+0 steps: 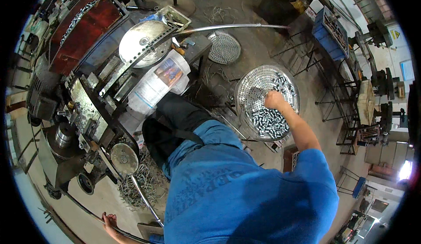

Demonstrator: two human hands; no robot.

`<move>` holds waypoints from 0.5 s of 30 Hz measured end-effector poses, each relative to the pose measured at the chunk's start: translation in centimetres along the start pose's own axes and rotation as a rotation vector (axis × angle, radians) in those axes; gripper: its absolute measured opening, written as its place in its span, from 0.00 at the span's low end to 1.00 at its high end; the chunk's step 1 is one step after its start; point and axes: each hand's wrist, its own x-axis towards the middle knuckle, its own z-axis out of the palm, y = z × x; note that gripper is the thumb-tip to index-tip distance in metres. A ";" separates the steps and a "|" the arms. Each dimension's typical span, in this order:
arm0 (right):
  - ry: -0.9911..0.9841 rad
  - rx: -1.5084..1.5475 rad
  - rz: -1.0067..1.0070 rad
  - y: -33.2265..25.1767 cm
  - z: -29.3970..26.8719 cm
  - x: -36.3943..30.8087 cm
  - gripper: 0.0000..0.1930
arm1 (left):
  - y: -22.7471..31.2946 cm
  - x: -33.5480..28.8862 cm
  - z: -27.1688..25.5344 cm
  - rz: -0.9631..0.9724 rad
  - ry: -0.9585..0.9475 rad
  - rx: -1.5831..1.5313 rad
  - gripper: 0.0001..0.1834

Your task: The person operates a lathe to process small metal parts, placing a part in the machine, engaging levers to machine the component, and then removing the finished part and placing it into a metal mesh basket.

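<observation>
My right hand (274, 99) is closed in a fist above a round perforated metal basin (245, 84). What the fist holds, if anything, is hidden. Short shiny metal cylinders (268, 122) are heaped in the basin's near part, and more lie along its far right side. At the lower left, my left hand (109, 221) has its fingers curled round a long dark rod (83, 208). The rod runs beside a machine (90, 108) with a greasy metal bed and a round pale disc (142, 42).
A printed plastic sheet (155, 84) lies over the machine's near side. Wire-like scrap (142, 185) is piled on the floor below it. Another perforated disc (224, 48) stands beyond the basin. A red bin (87, 24) is at far left, and a blue crate (329, 33) at far right.
</observation>
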 end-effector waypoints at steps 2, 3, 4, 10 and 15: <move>-0.072 -0.006 0.100 0.2 1.2 -0.3 0.17 | 0.0 -0.6 0.5 -0.021 0.012 0.017 0.21; -0.063 0.056 0.110 0.2 1.2 -0.1 0.17 | 0.2 -1.0 0.8 -0.028 0.020 0.023 0.21; -0.054 0.117 0.120 0.3 1.4 0.2 0.17 | 0.2 -1.1 0.8 -0.017 0.027 0.023 0.21; 0.015 0.313 0.467 -0.6 -0.5 0.7 0.22 | 0.2 -1.6 1.7 0.013 0.120 0.037 0.21; -0.020 0.265 0.319 0.0 1.0 1.9 0.24 | 0.0 -2.0 1.9 0.032 0.167 0.053 0.21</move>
